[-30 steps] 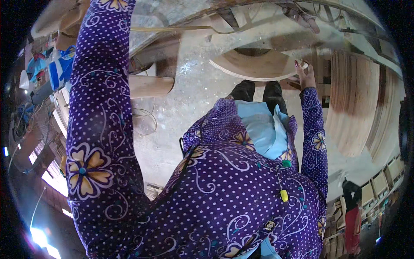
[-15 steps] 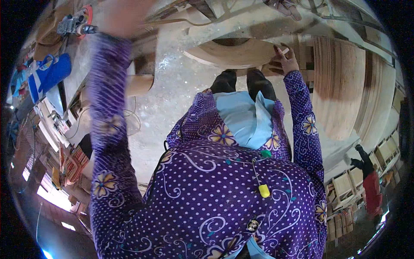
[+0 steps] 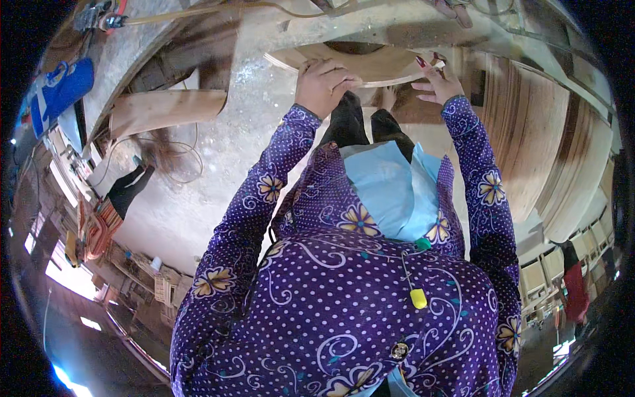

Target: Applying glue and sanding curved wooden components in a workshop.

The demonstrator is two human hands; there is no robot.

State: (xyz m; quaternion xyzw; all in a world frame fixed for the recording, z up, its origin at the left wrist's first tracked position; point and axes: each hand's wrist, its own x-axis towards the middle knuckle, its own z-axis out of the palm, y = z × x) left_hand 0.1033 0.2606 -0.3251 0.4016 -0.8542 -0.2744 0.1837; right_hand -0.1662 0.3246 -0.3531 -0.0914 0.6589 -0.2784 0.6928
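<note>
A stack of curved wooden pieces (image 3: 390, 74) lies in front of my legs, its layered edge facing me. My left hand (image 3: 325, 86) is at its left end, fingers bent and held together over the near edge. Whatever those fingers may hold is hidden. My right hand (image 3: 440, 85) is at the stack's right end, some fingers spread. A small white piece (image 3: 440, 65) shows between its fingertips; its kind is too small to tell.
Taller stacks of curved wooden panels (image 3: 526, 132) stand to the right. A bent wooden panel (image 3: 169, 111) and a cord (image 3: 195, 155) lie left. Beyond are a blue bag (image 3: 66, 92) and a hose (image 3: 198, 12). Two people (image 3: 122, 198) (image 3: 574, 284) stand farther back.
My left hand has come from the far upper left to the left end of the curved wood. My right hand stays by the right end, still with the small white piece.
</note>
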